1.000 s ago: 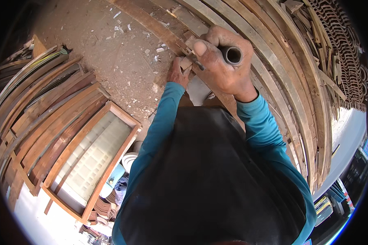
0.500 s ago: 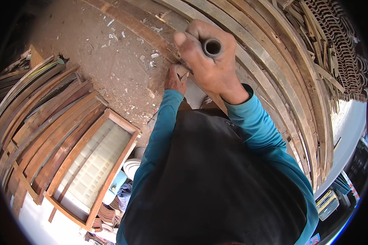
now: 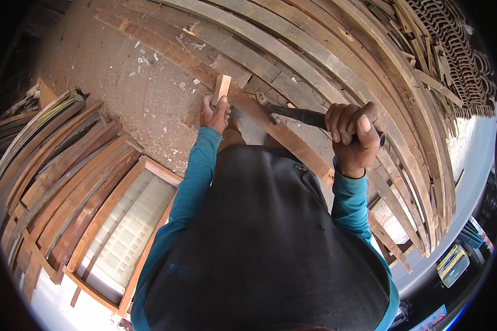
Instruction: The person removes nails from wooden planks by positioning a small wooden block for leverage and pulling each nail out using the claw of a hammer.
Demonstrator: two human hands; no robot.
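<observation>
Where the long plank lies: slantwise over the ground in front of the person, from the upper left down to near the right wrist; it would be wise to check that it does not rock before putting force near it.
Wood block: small and pale, its far end overlapping the plank in view; whether the two press together cannot be told. Keeping it square and steady seems the main point.
Left hand: fingers and thumb wrapped round the block's near end. Holding low, fingertips out of the tool's line, looks the safer grip.
Hammer-like tool: dark handle reaching leftward, head end over the plank, right of the block; contact with the wood is unclear. A controlled, well-aimed stroke or pry should serve better than sheer force.
Right hand: closed firmly round the handle near its end, a hold that favours leverage; a straight wrist would help.
Beams: ranged along the right, near that fist, so elbow room deserves a glance.
Pale chips: strewn over the ground beyond the left hand; sure footing matters.
Framed panel: left of the person, best kept clear of any backswing.
</observation>
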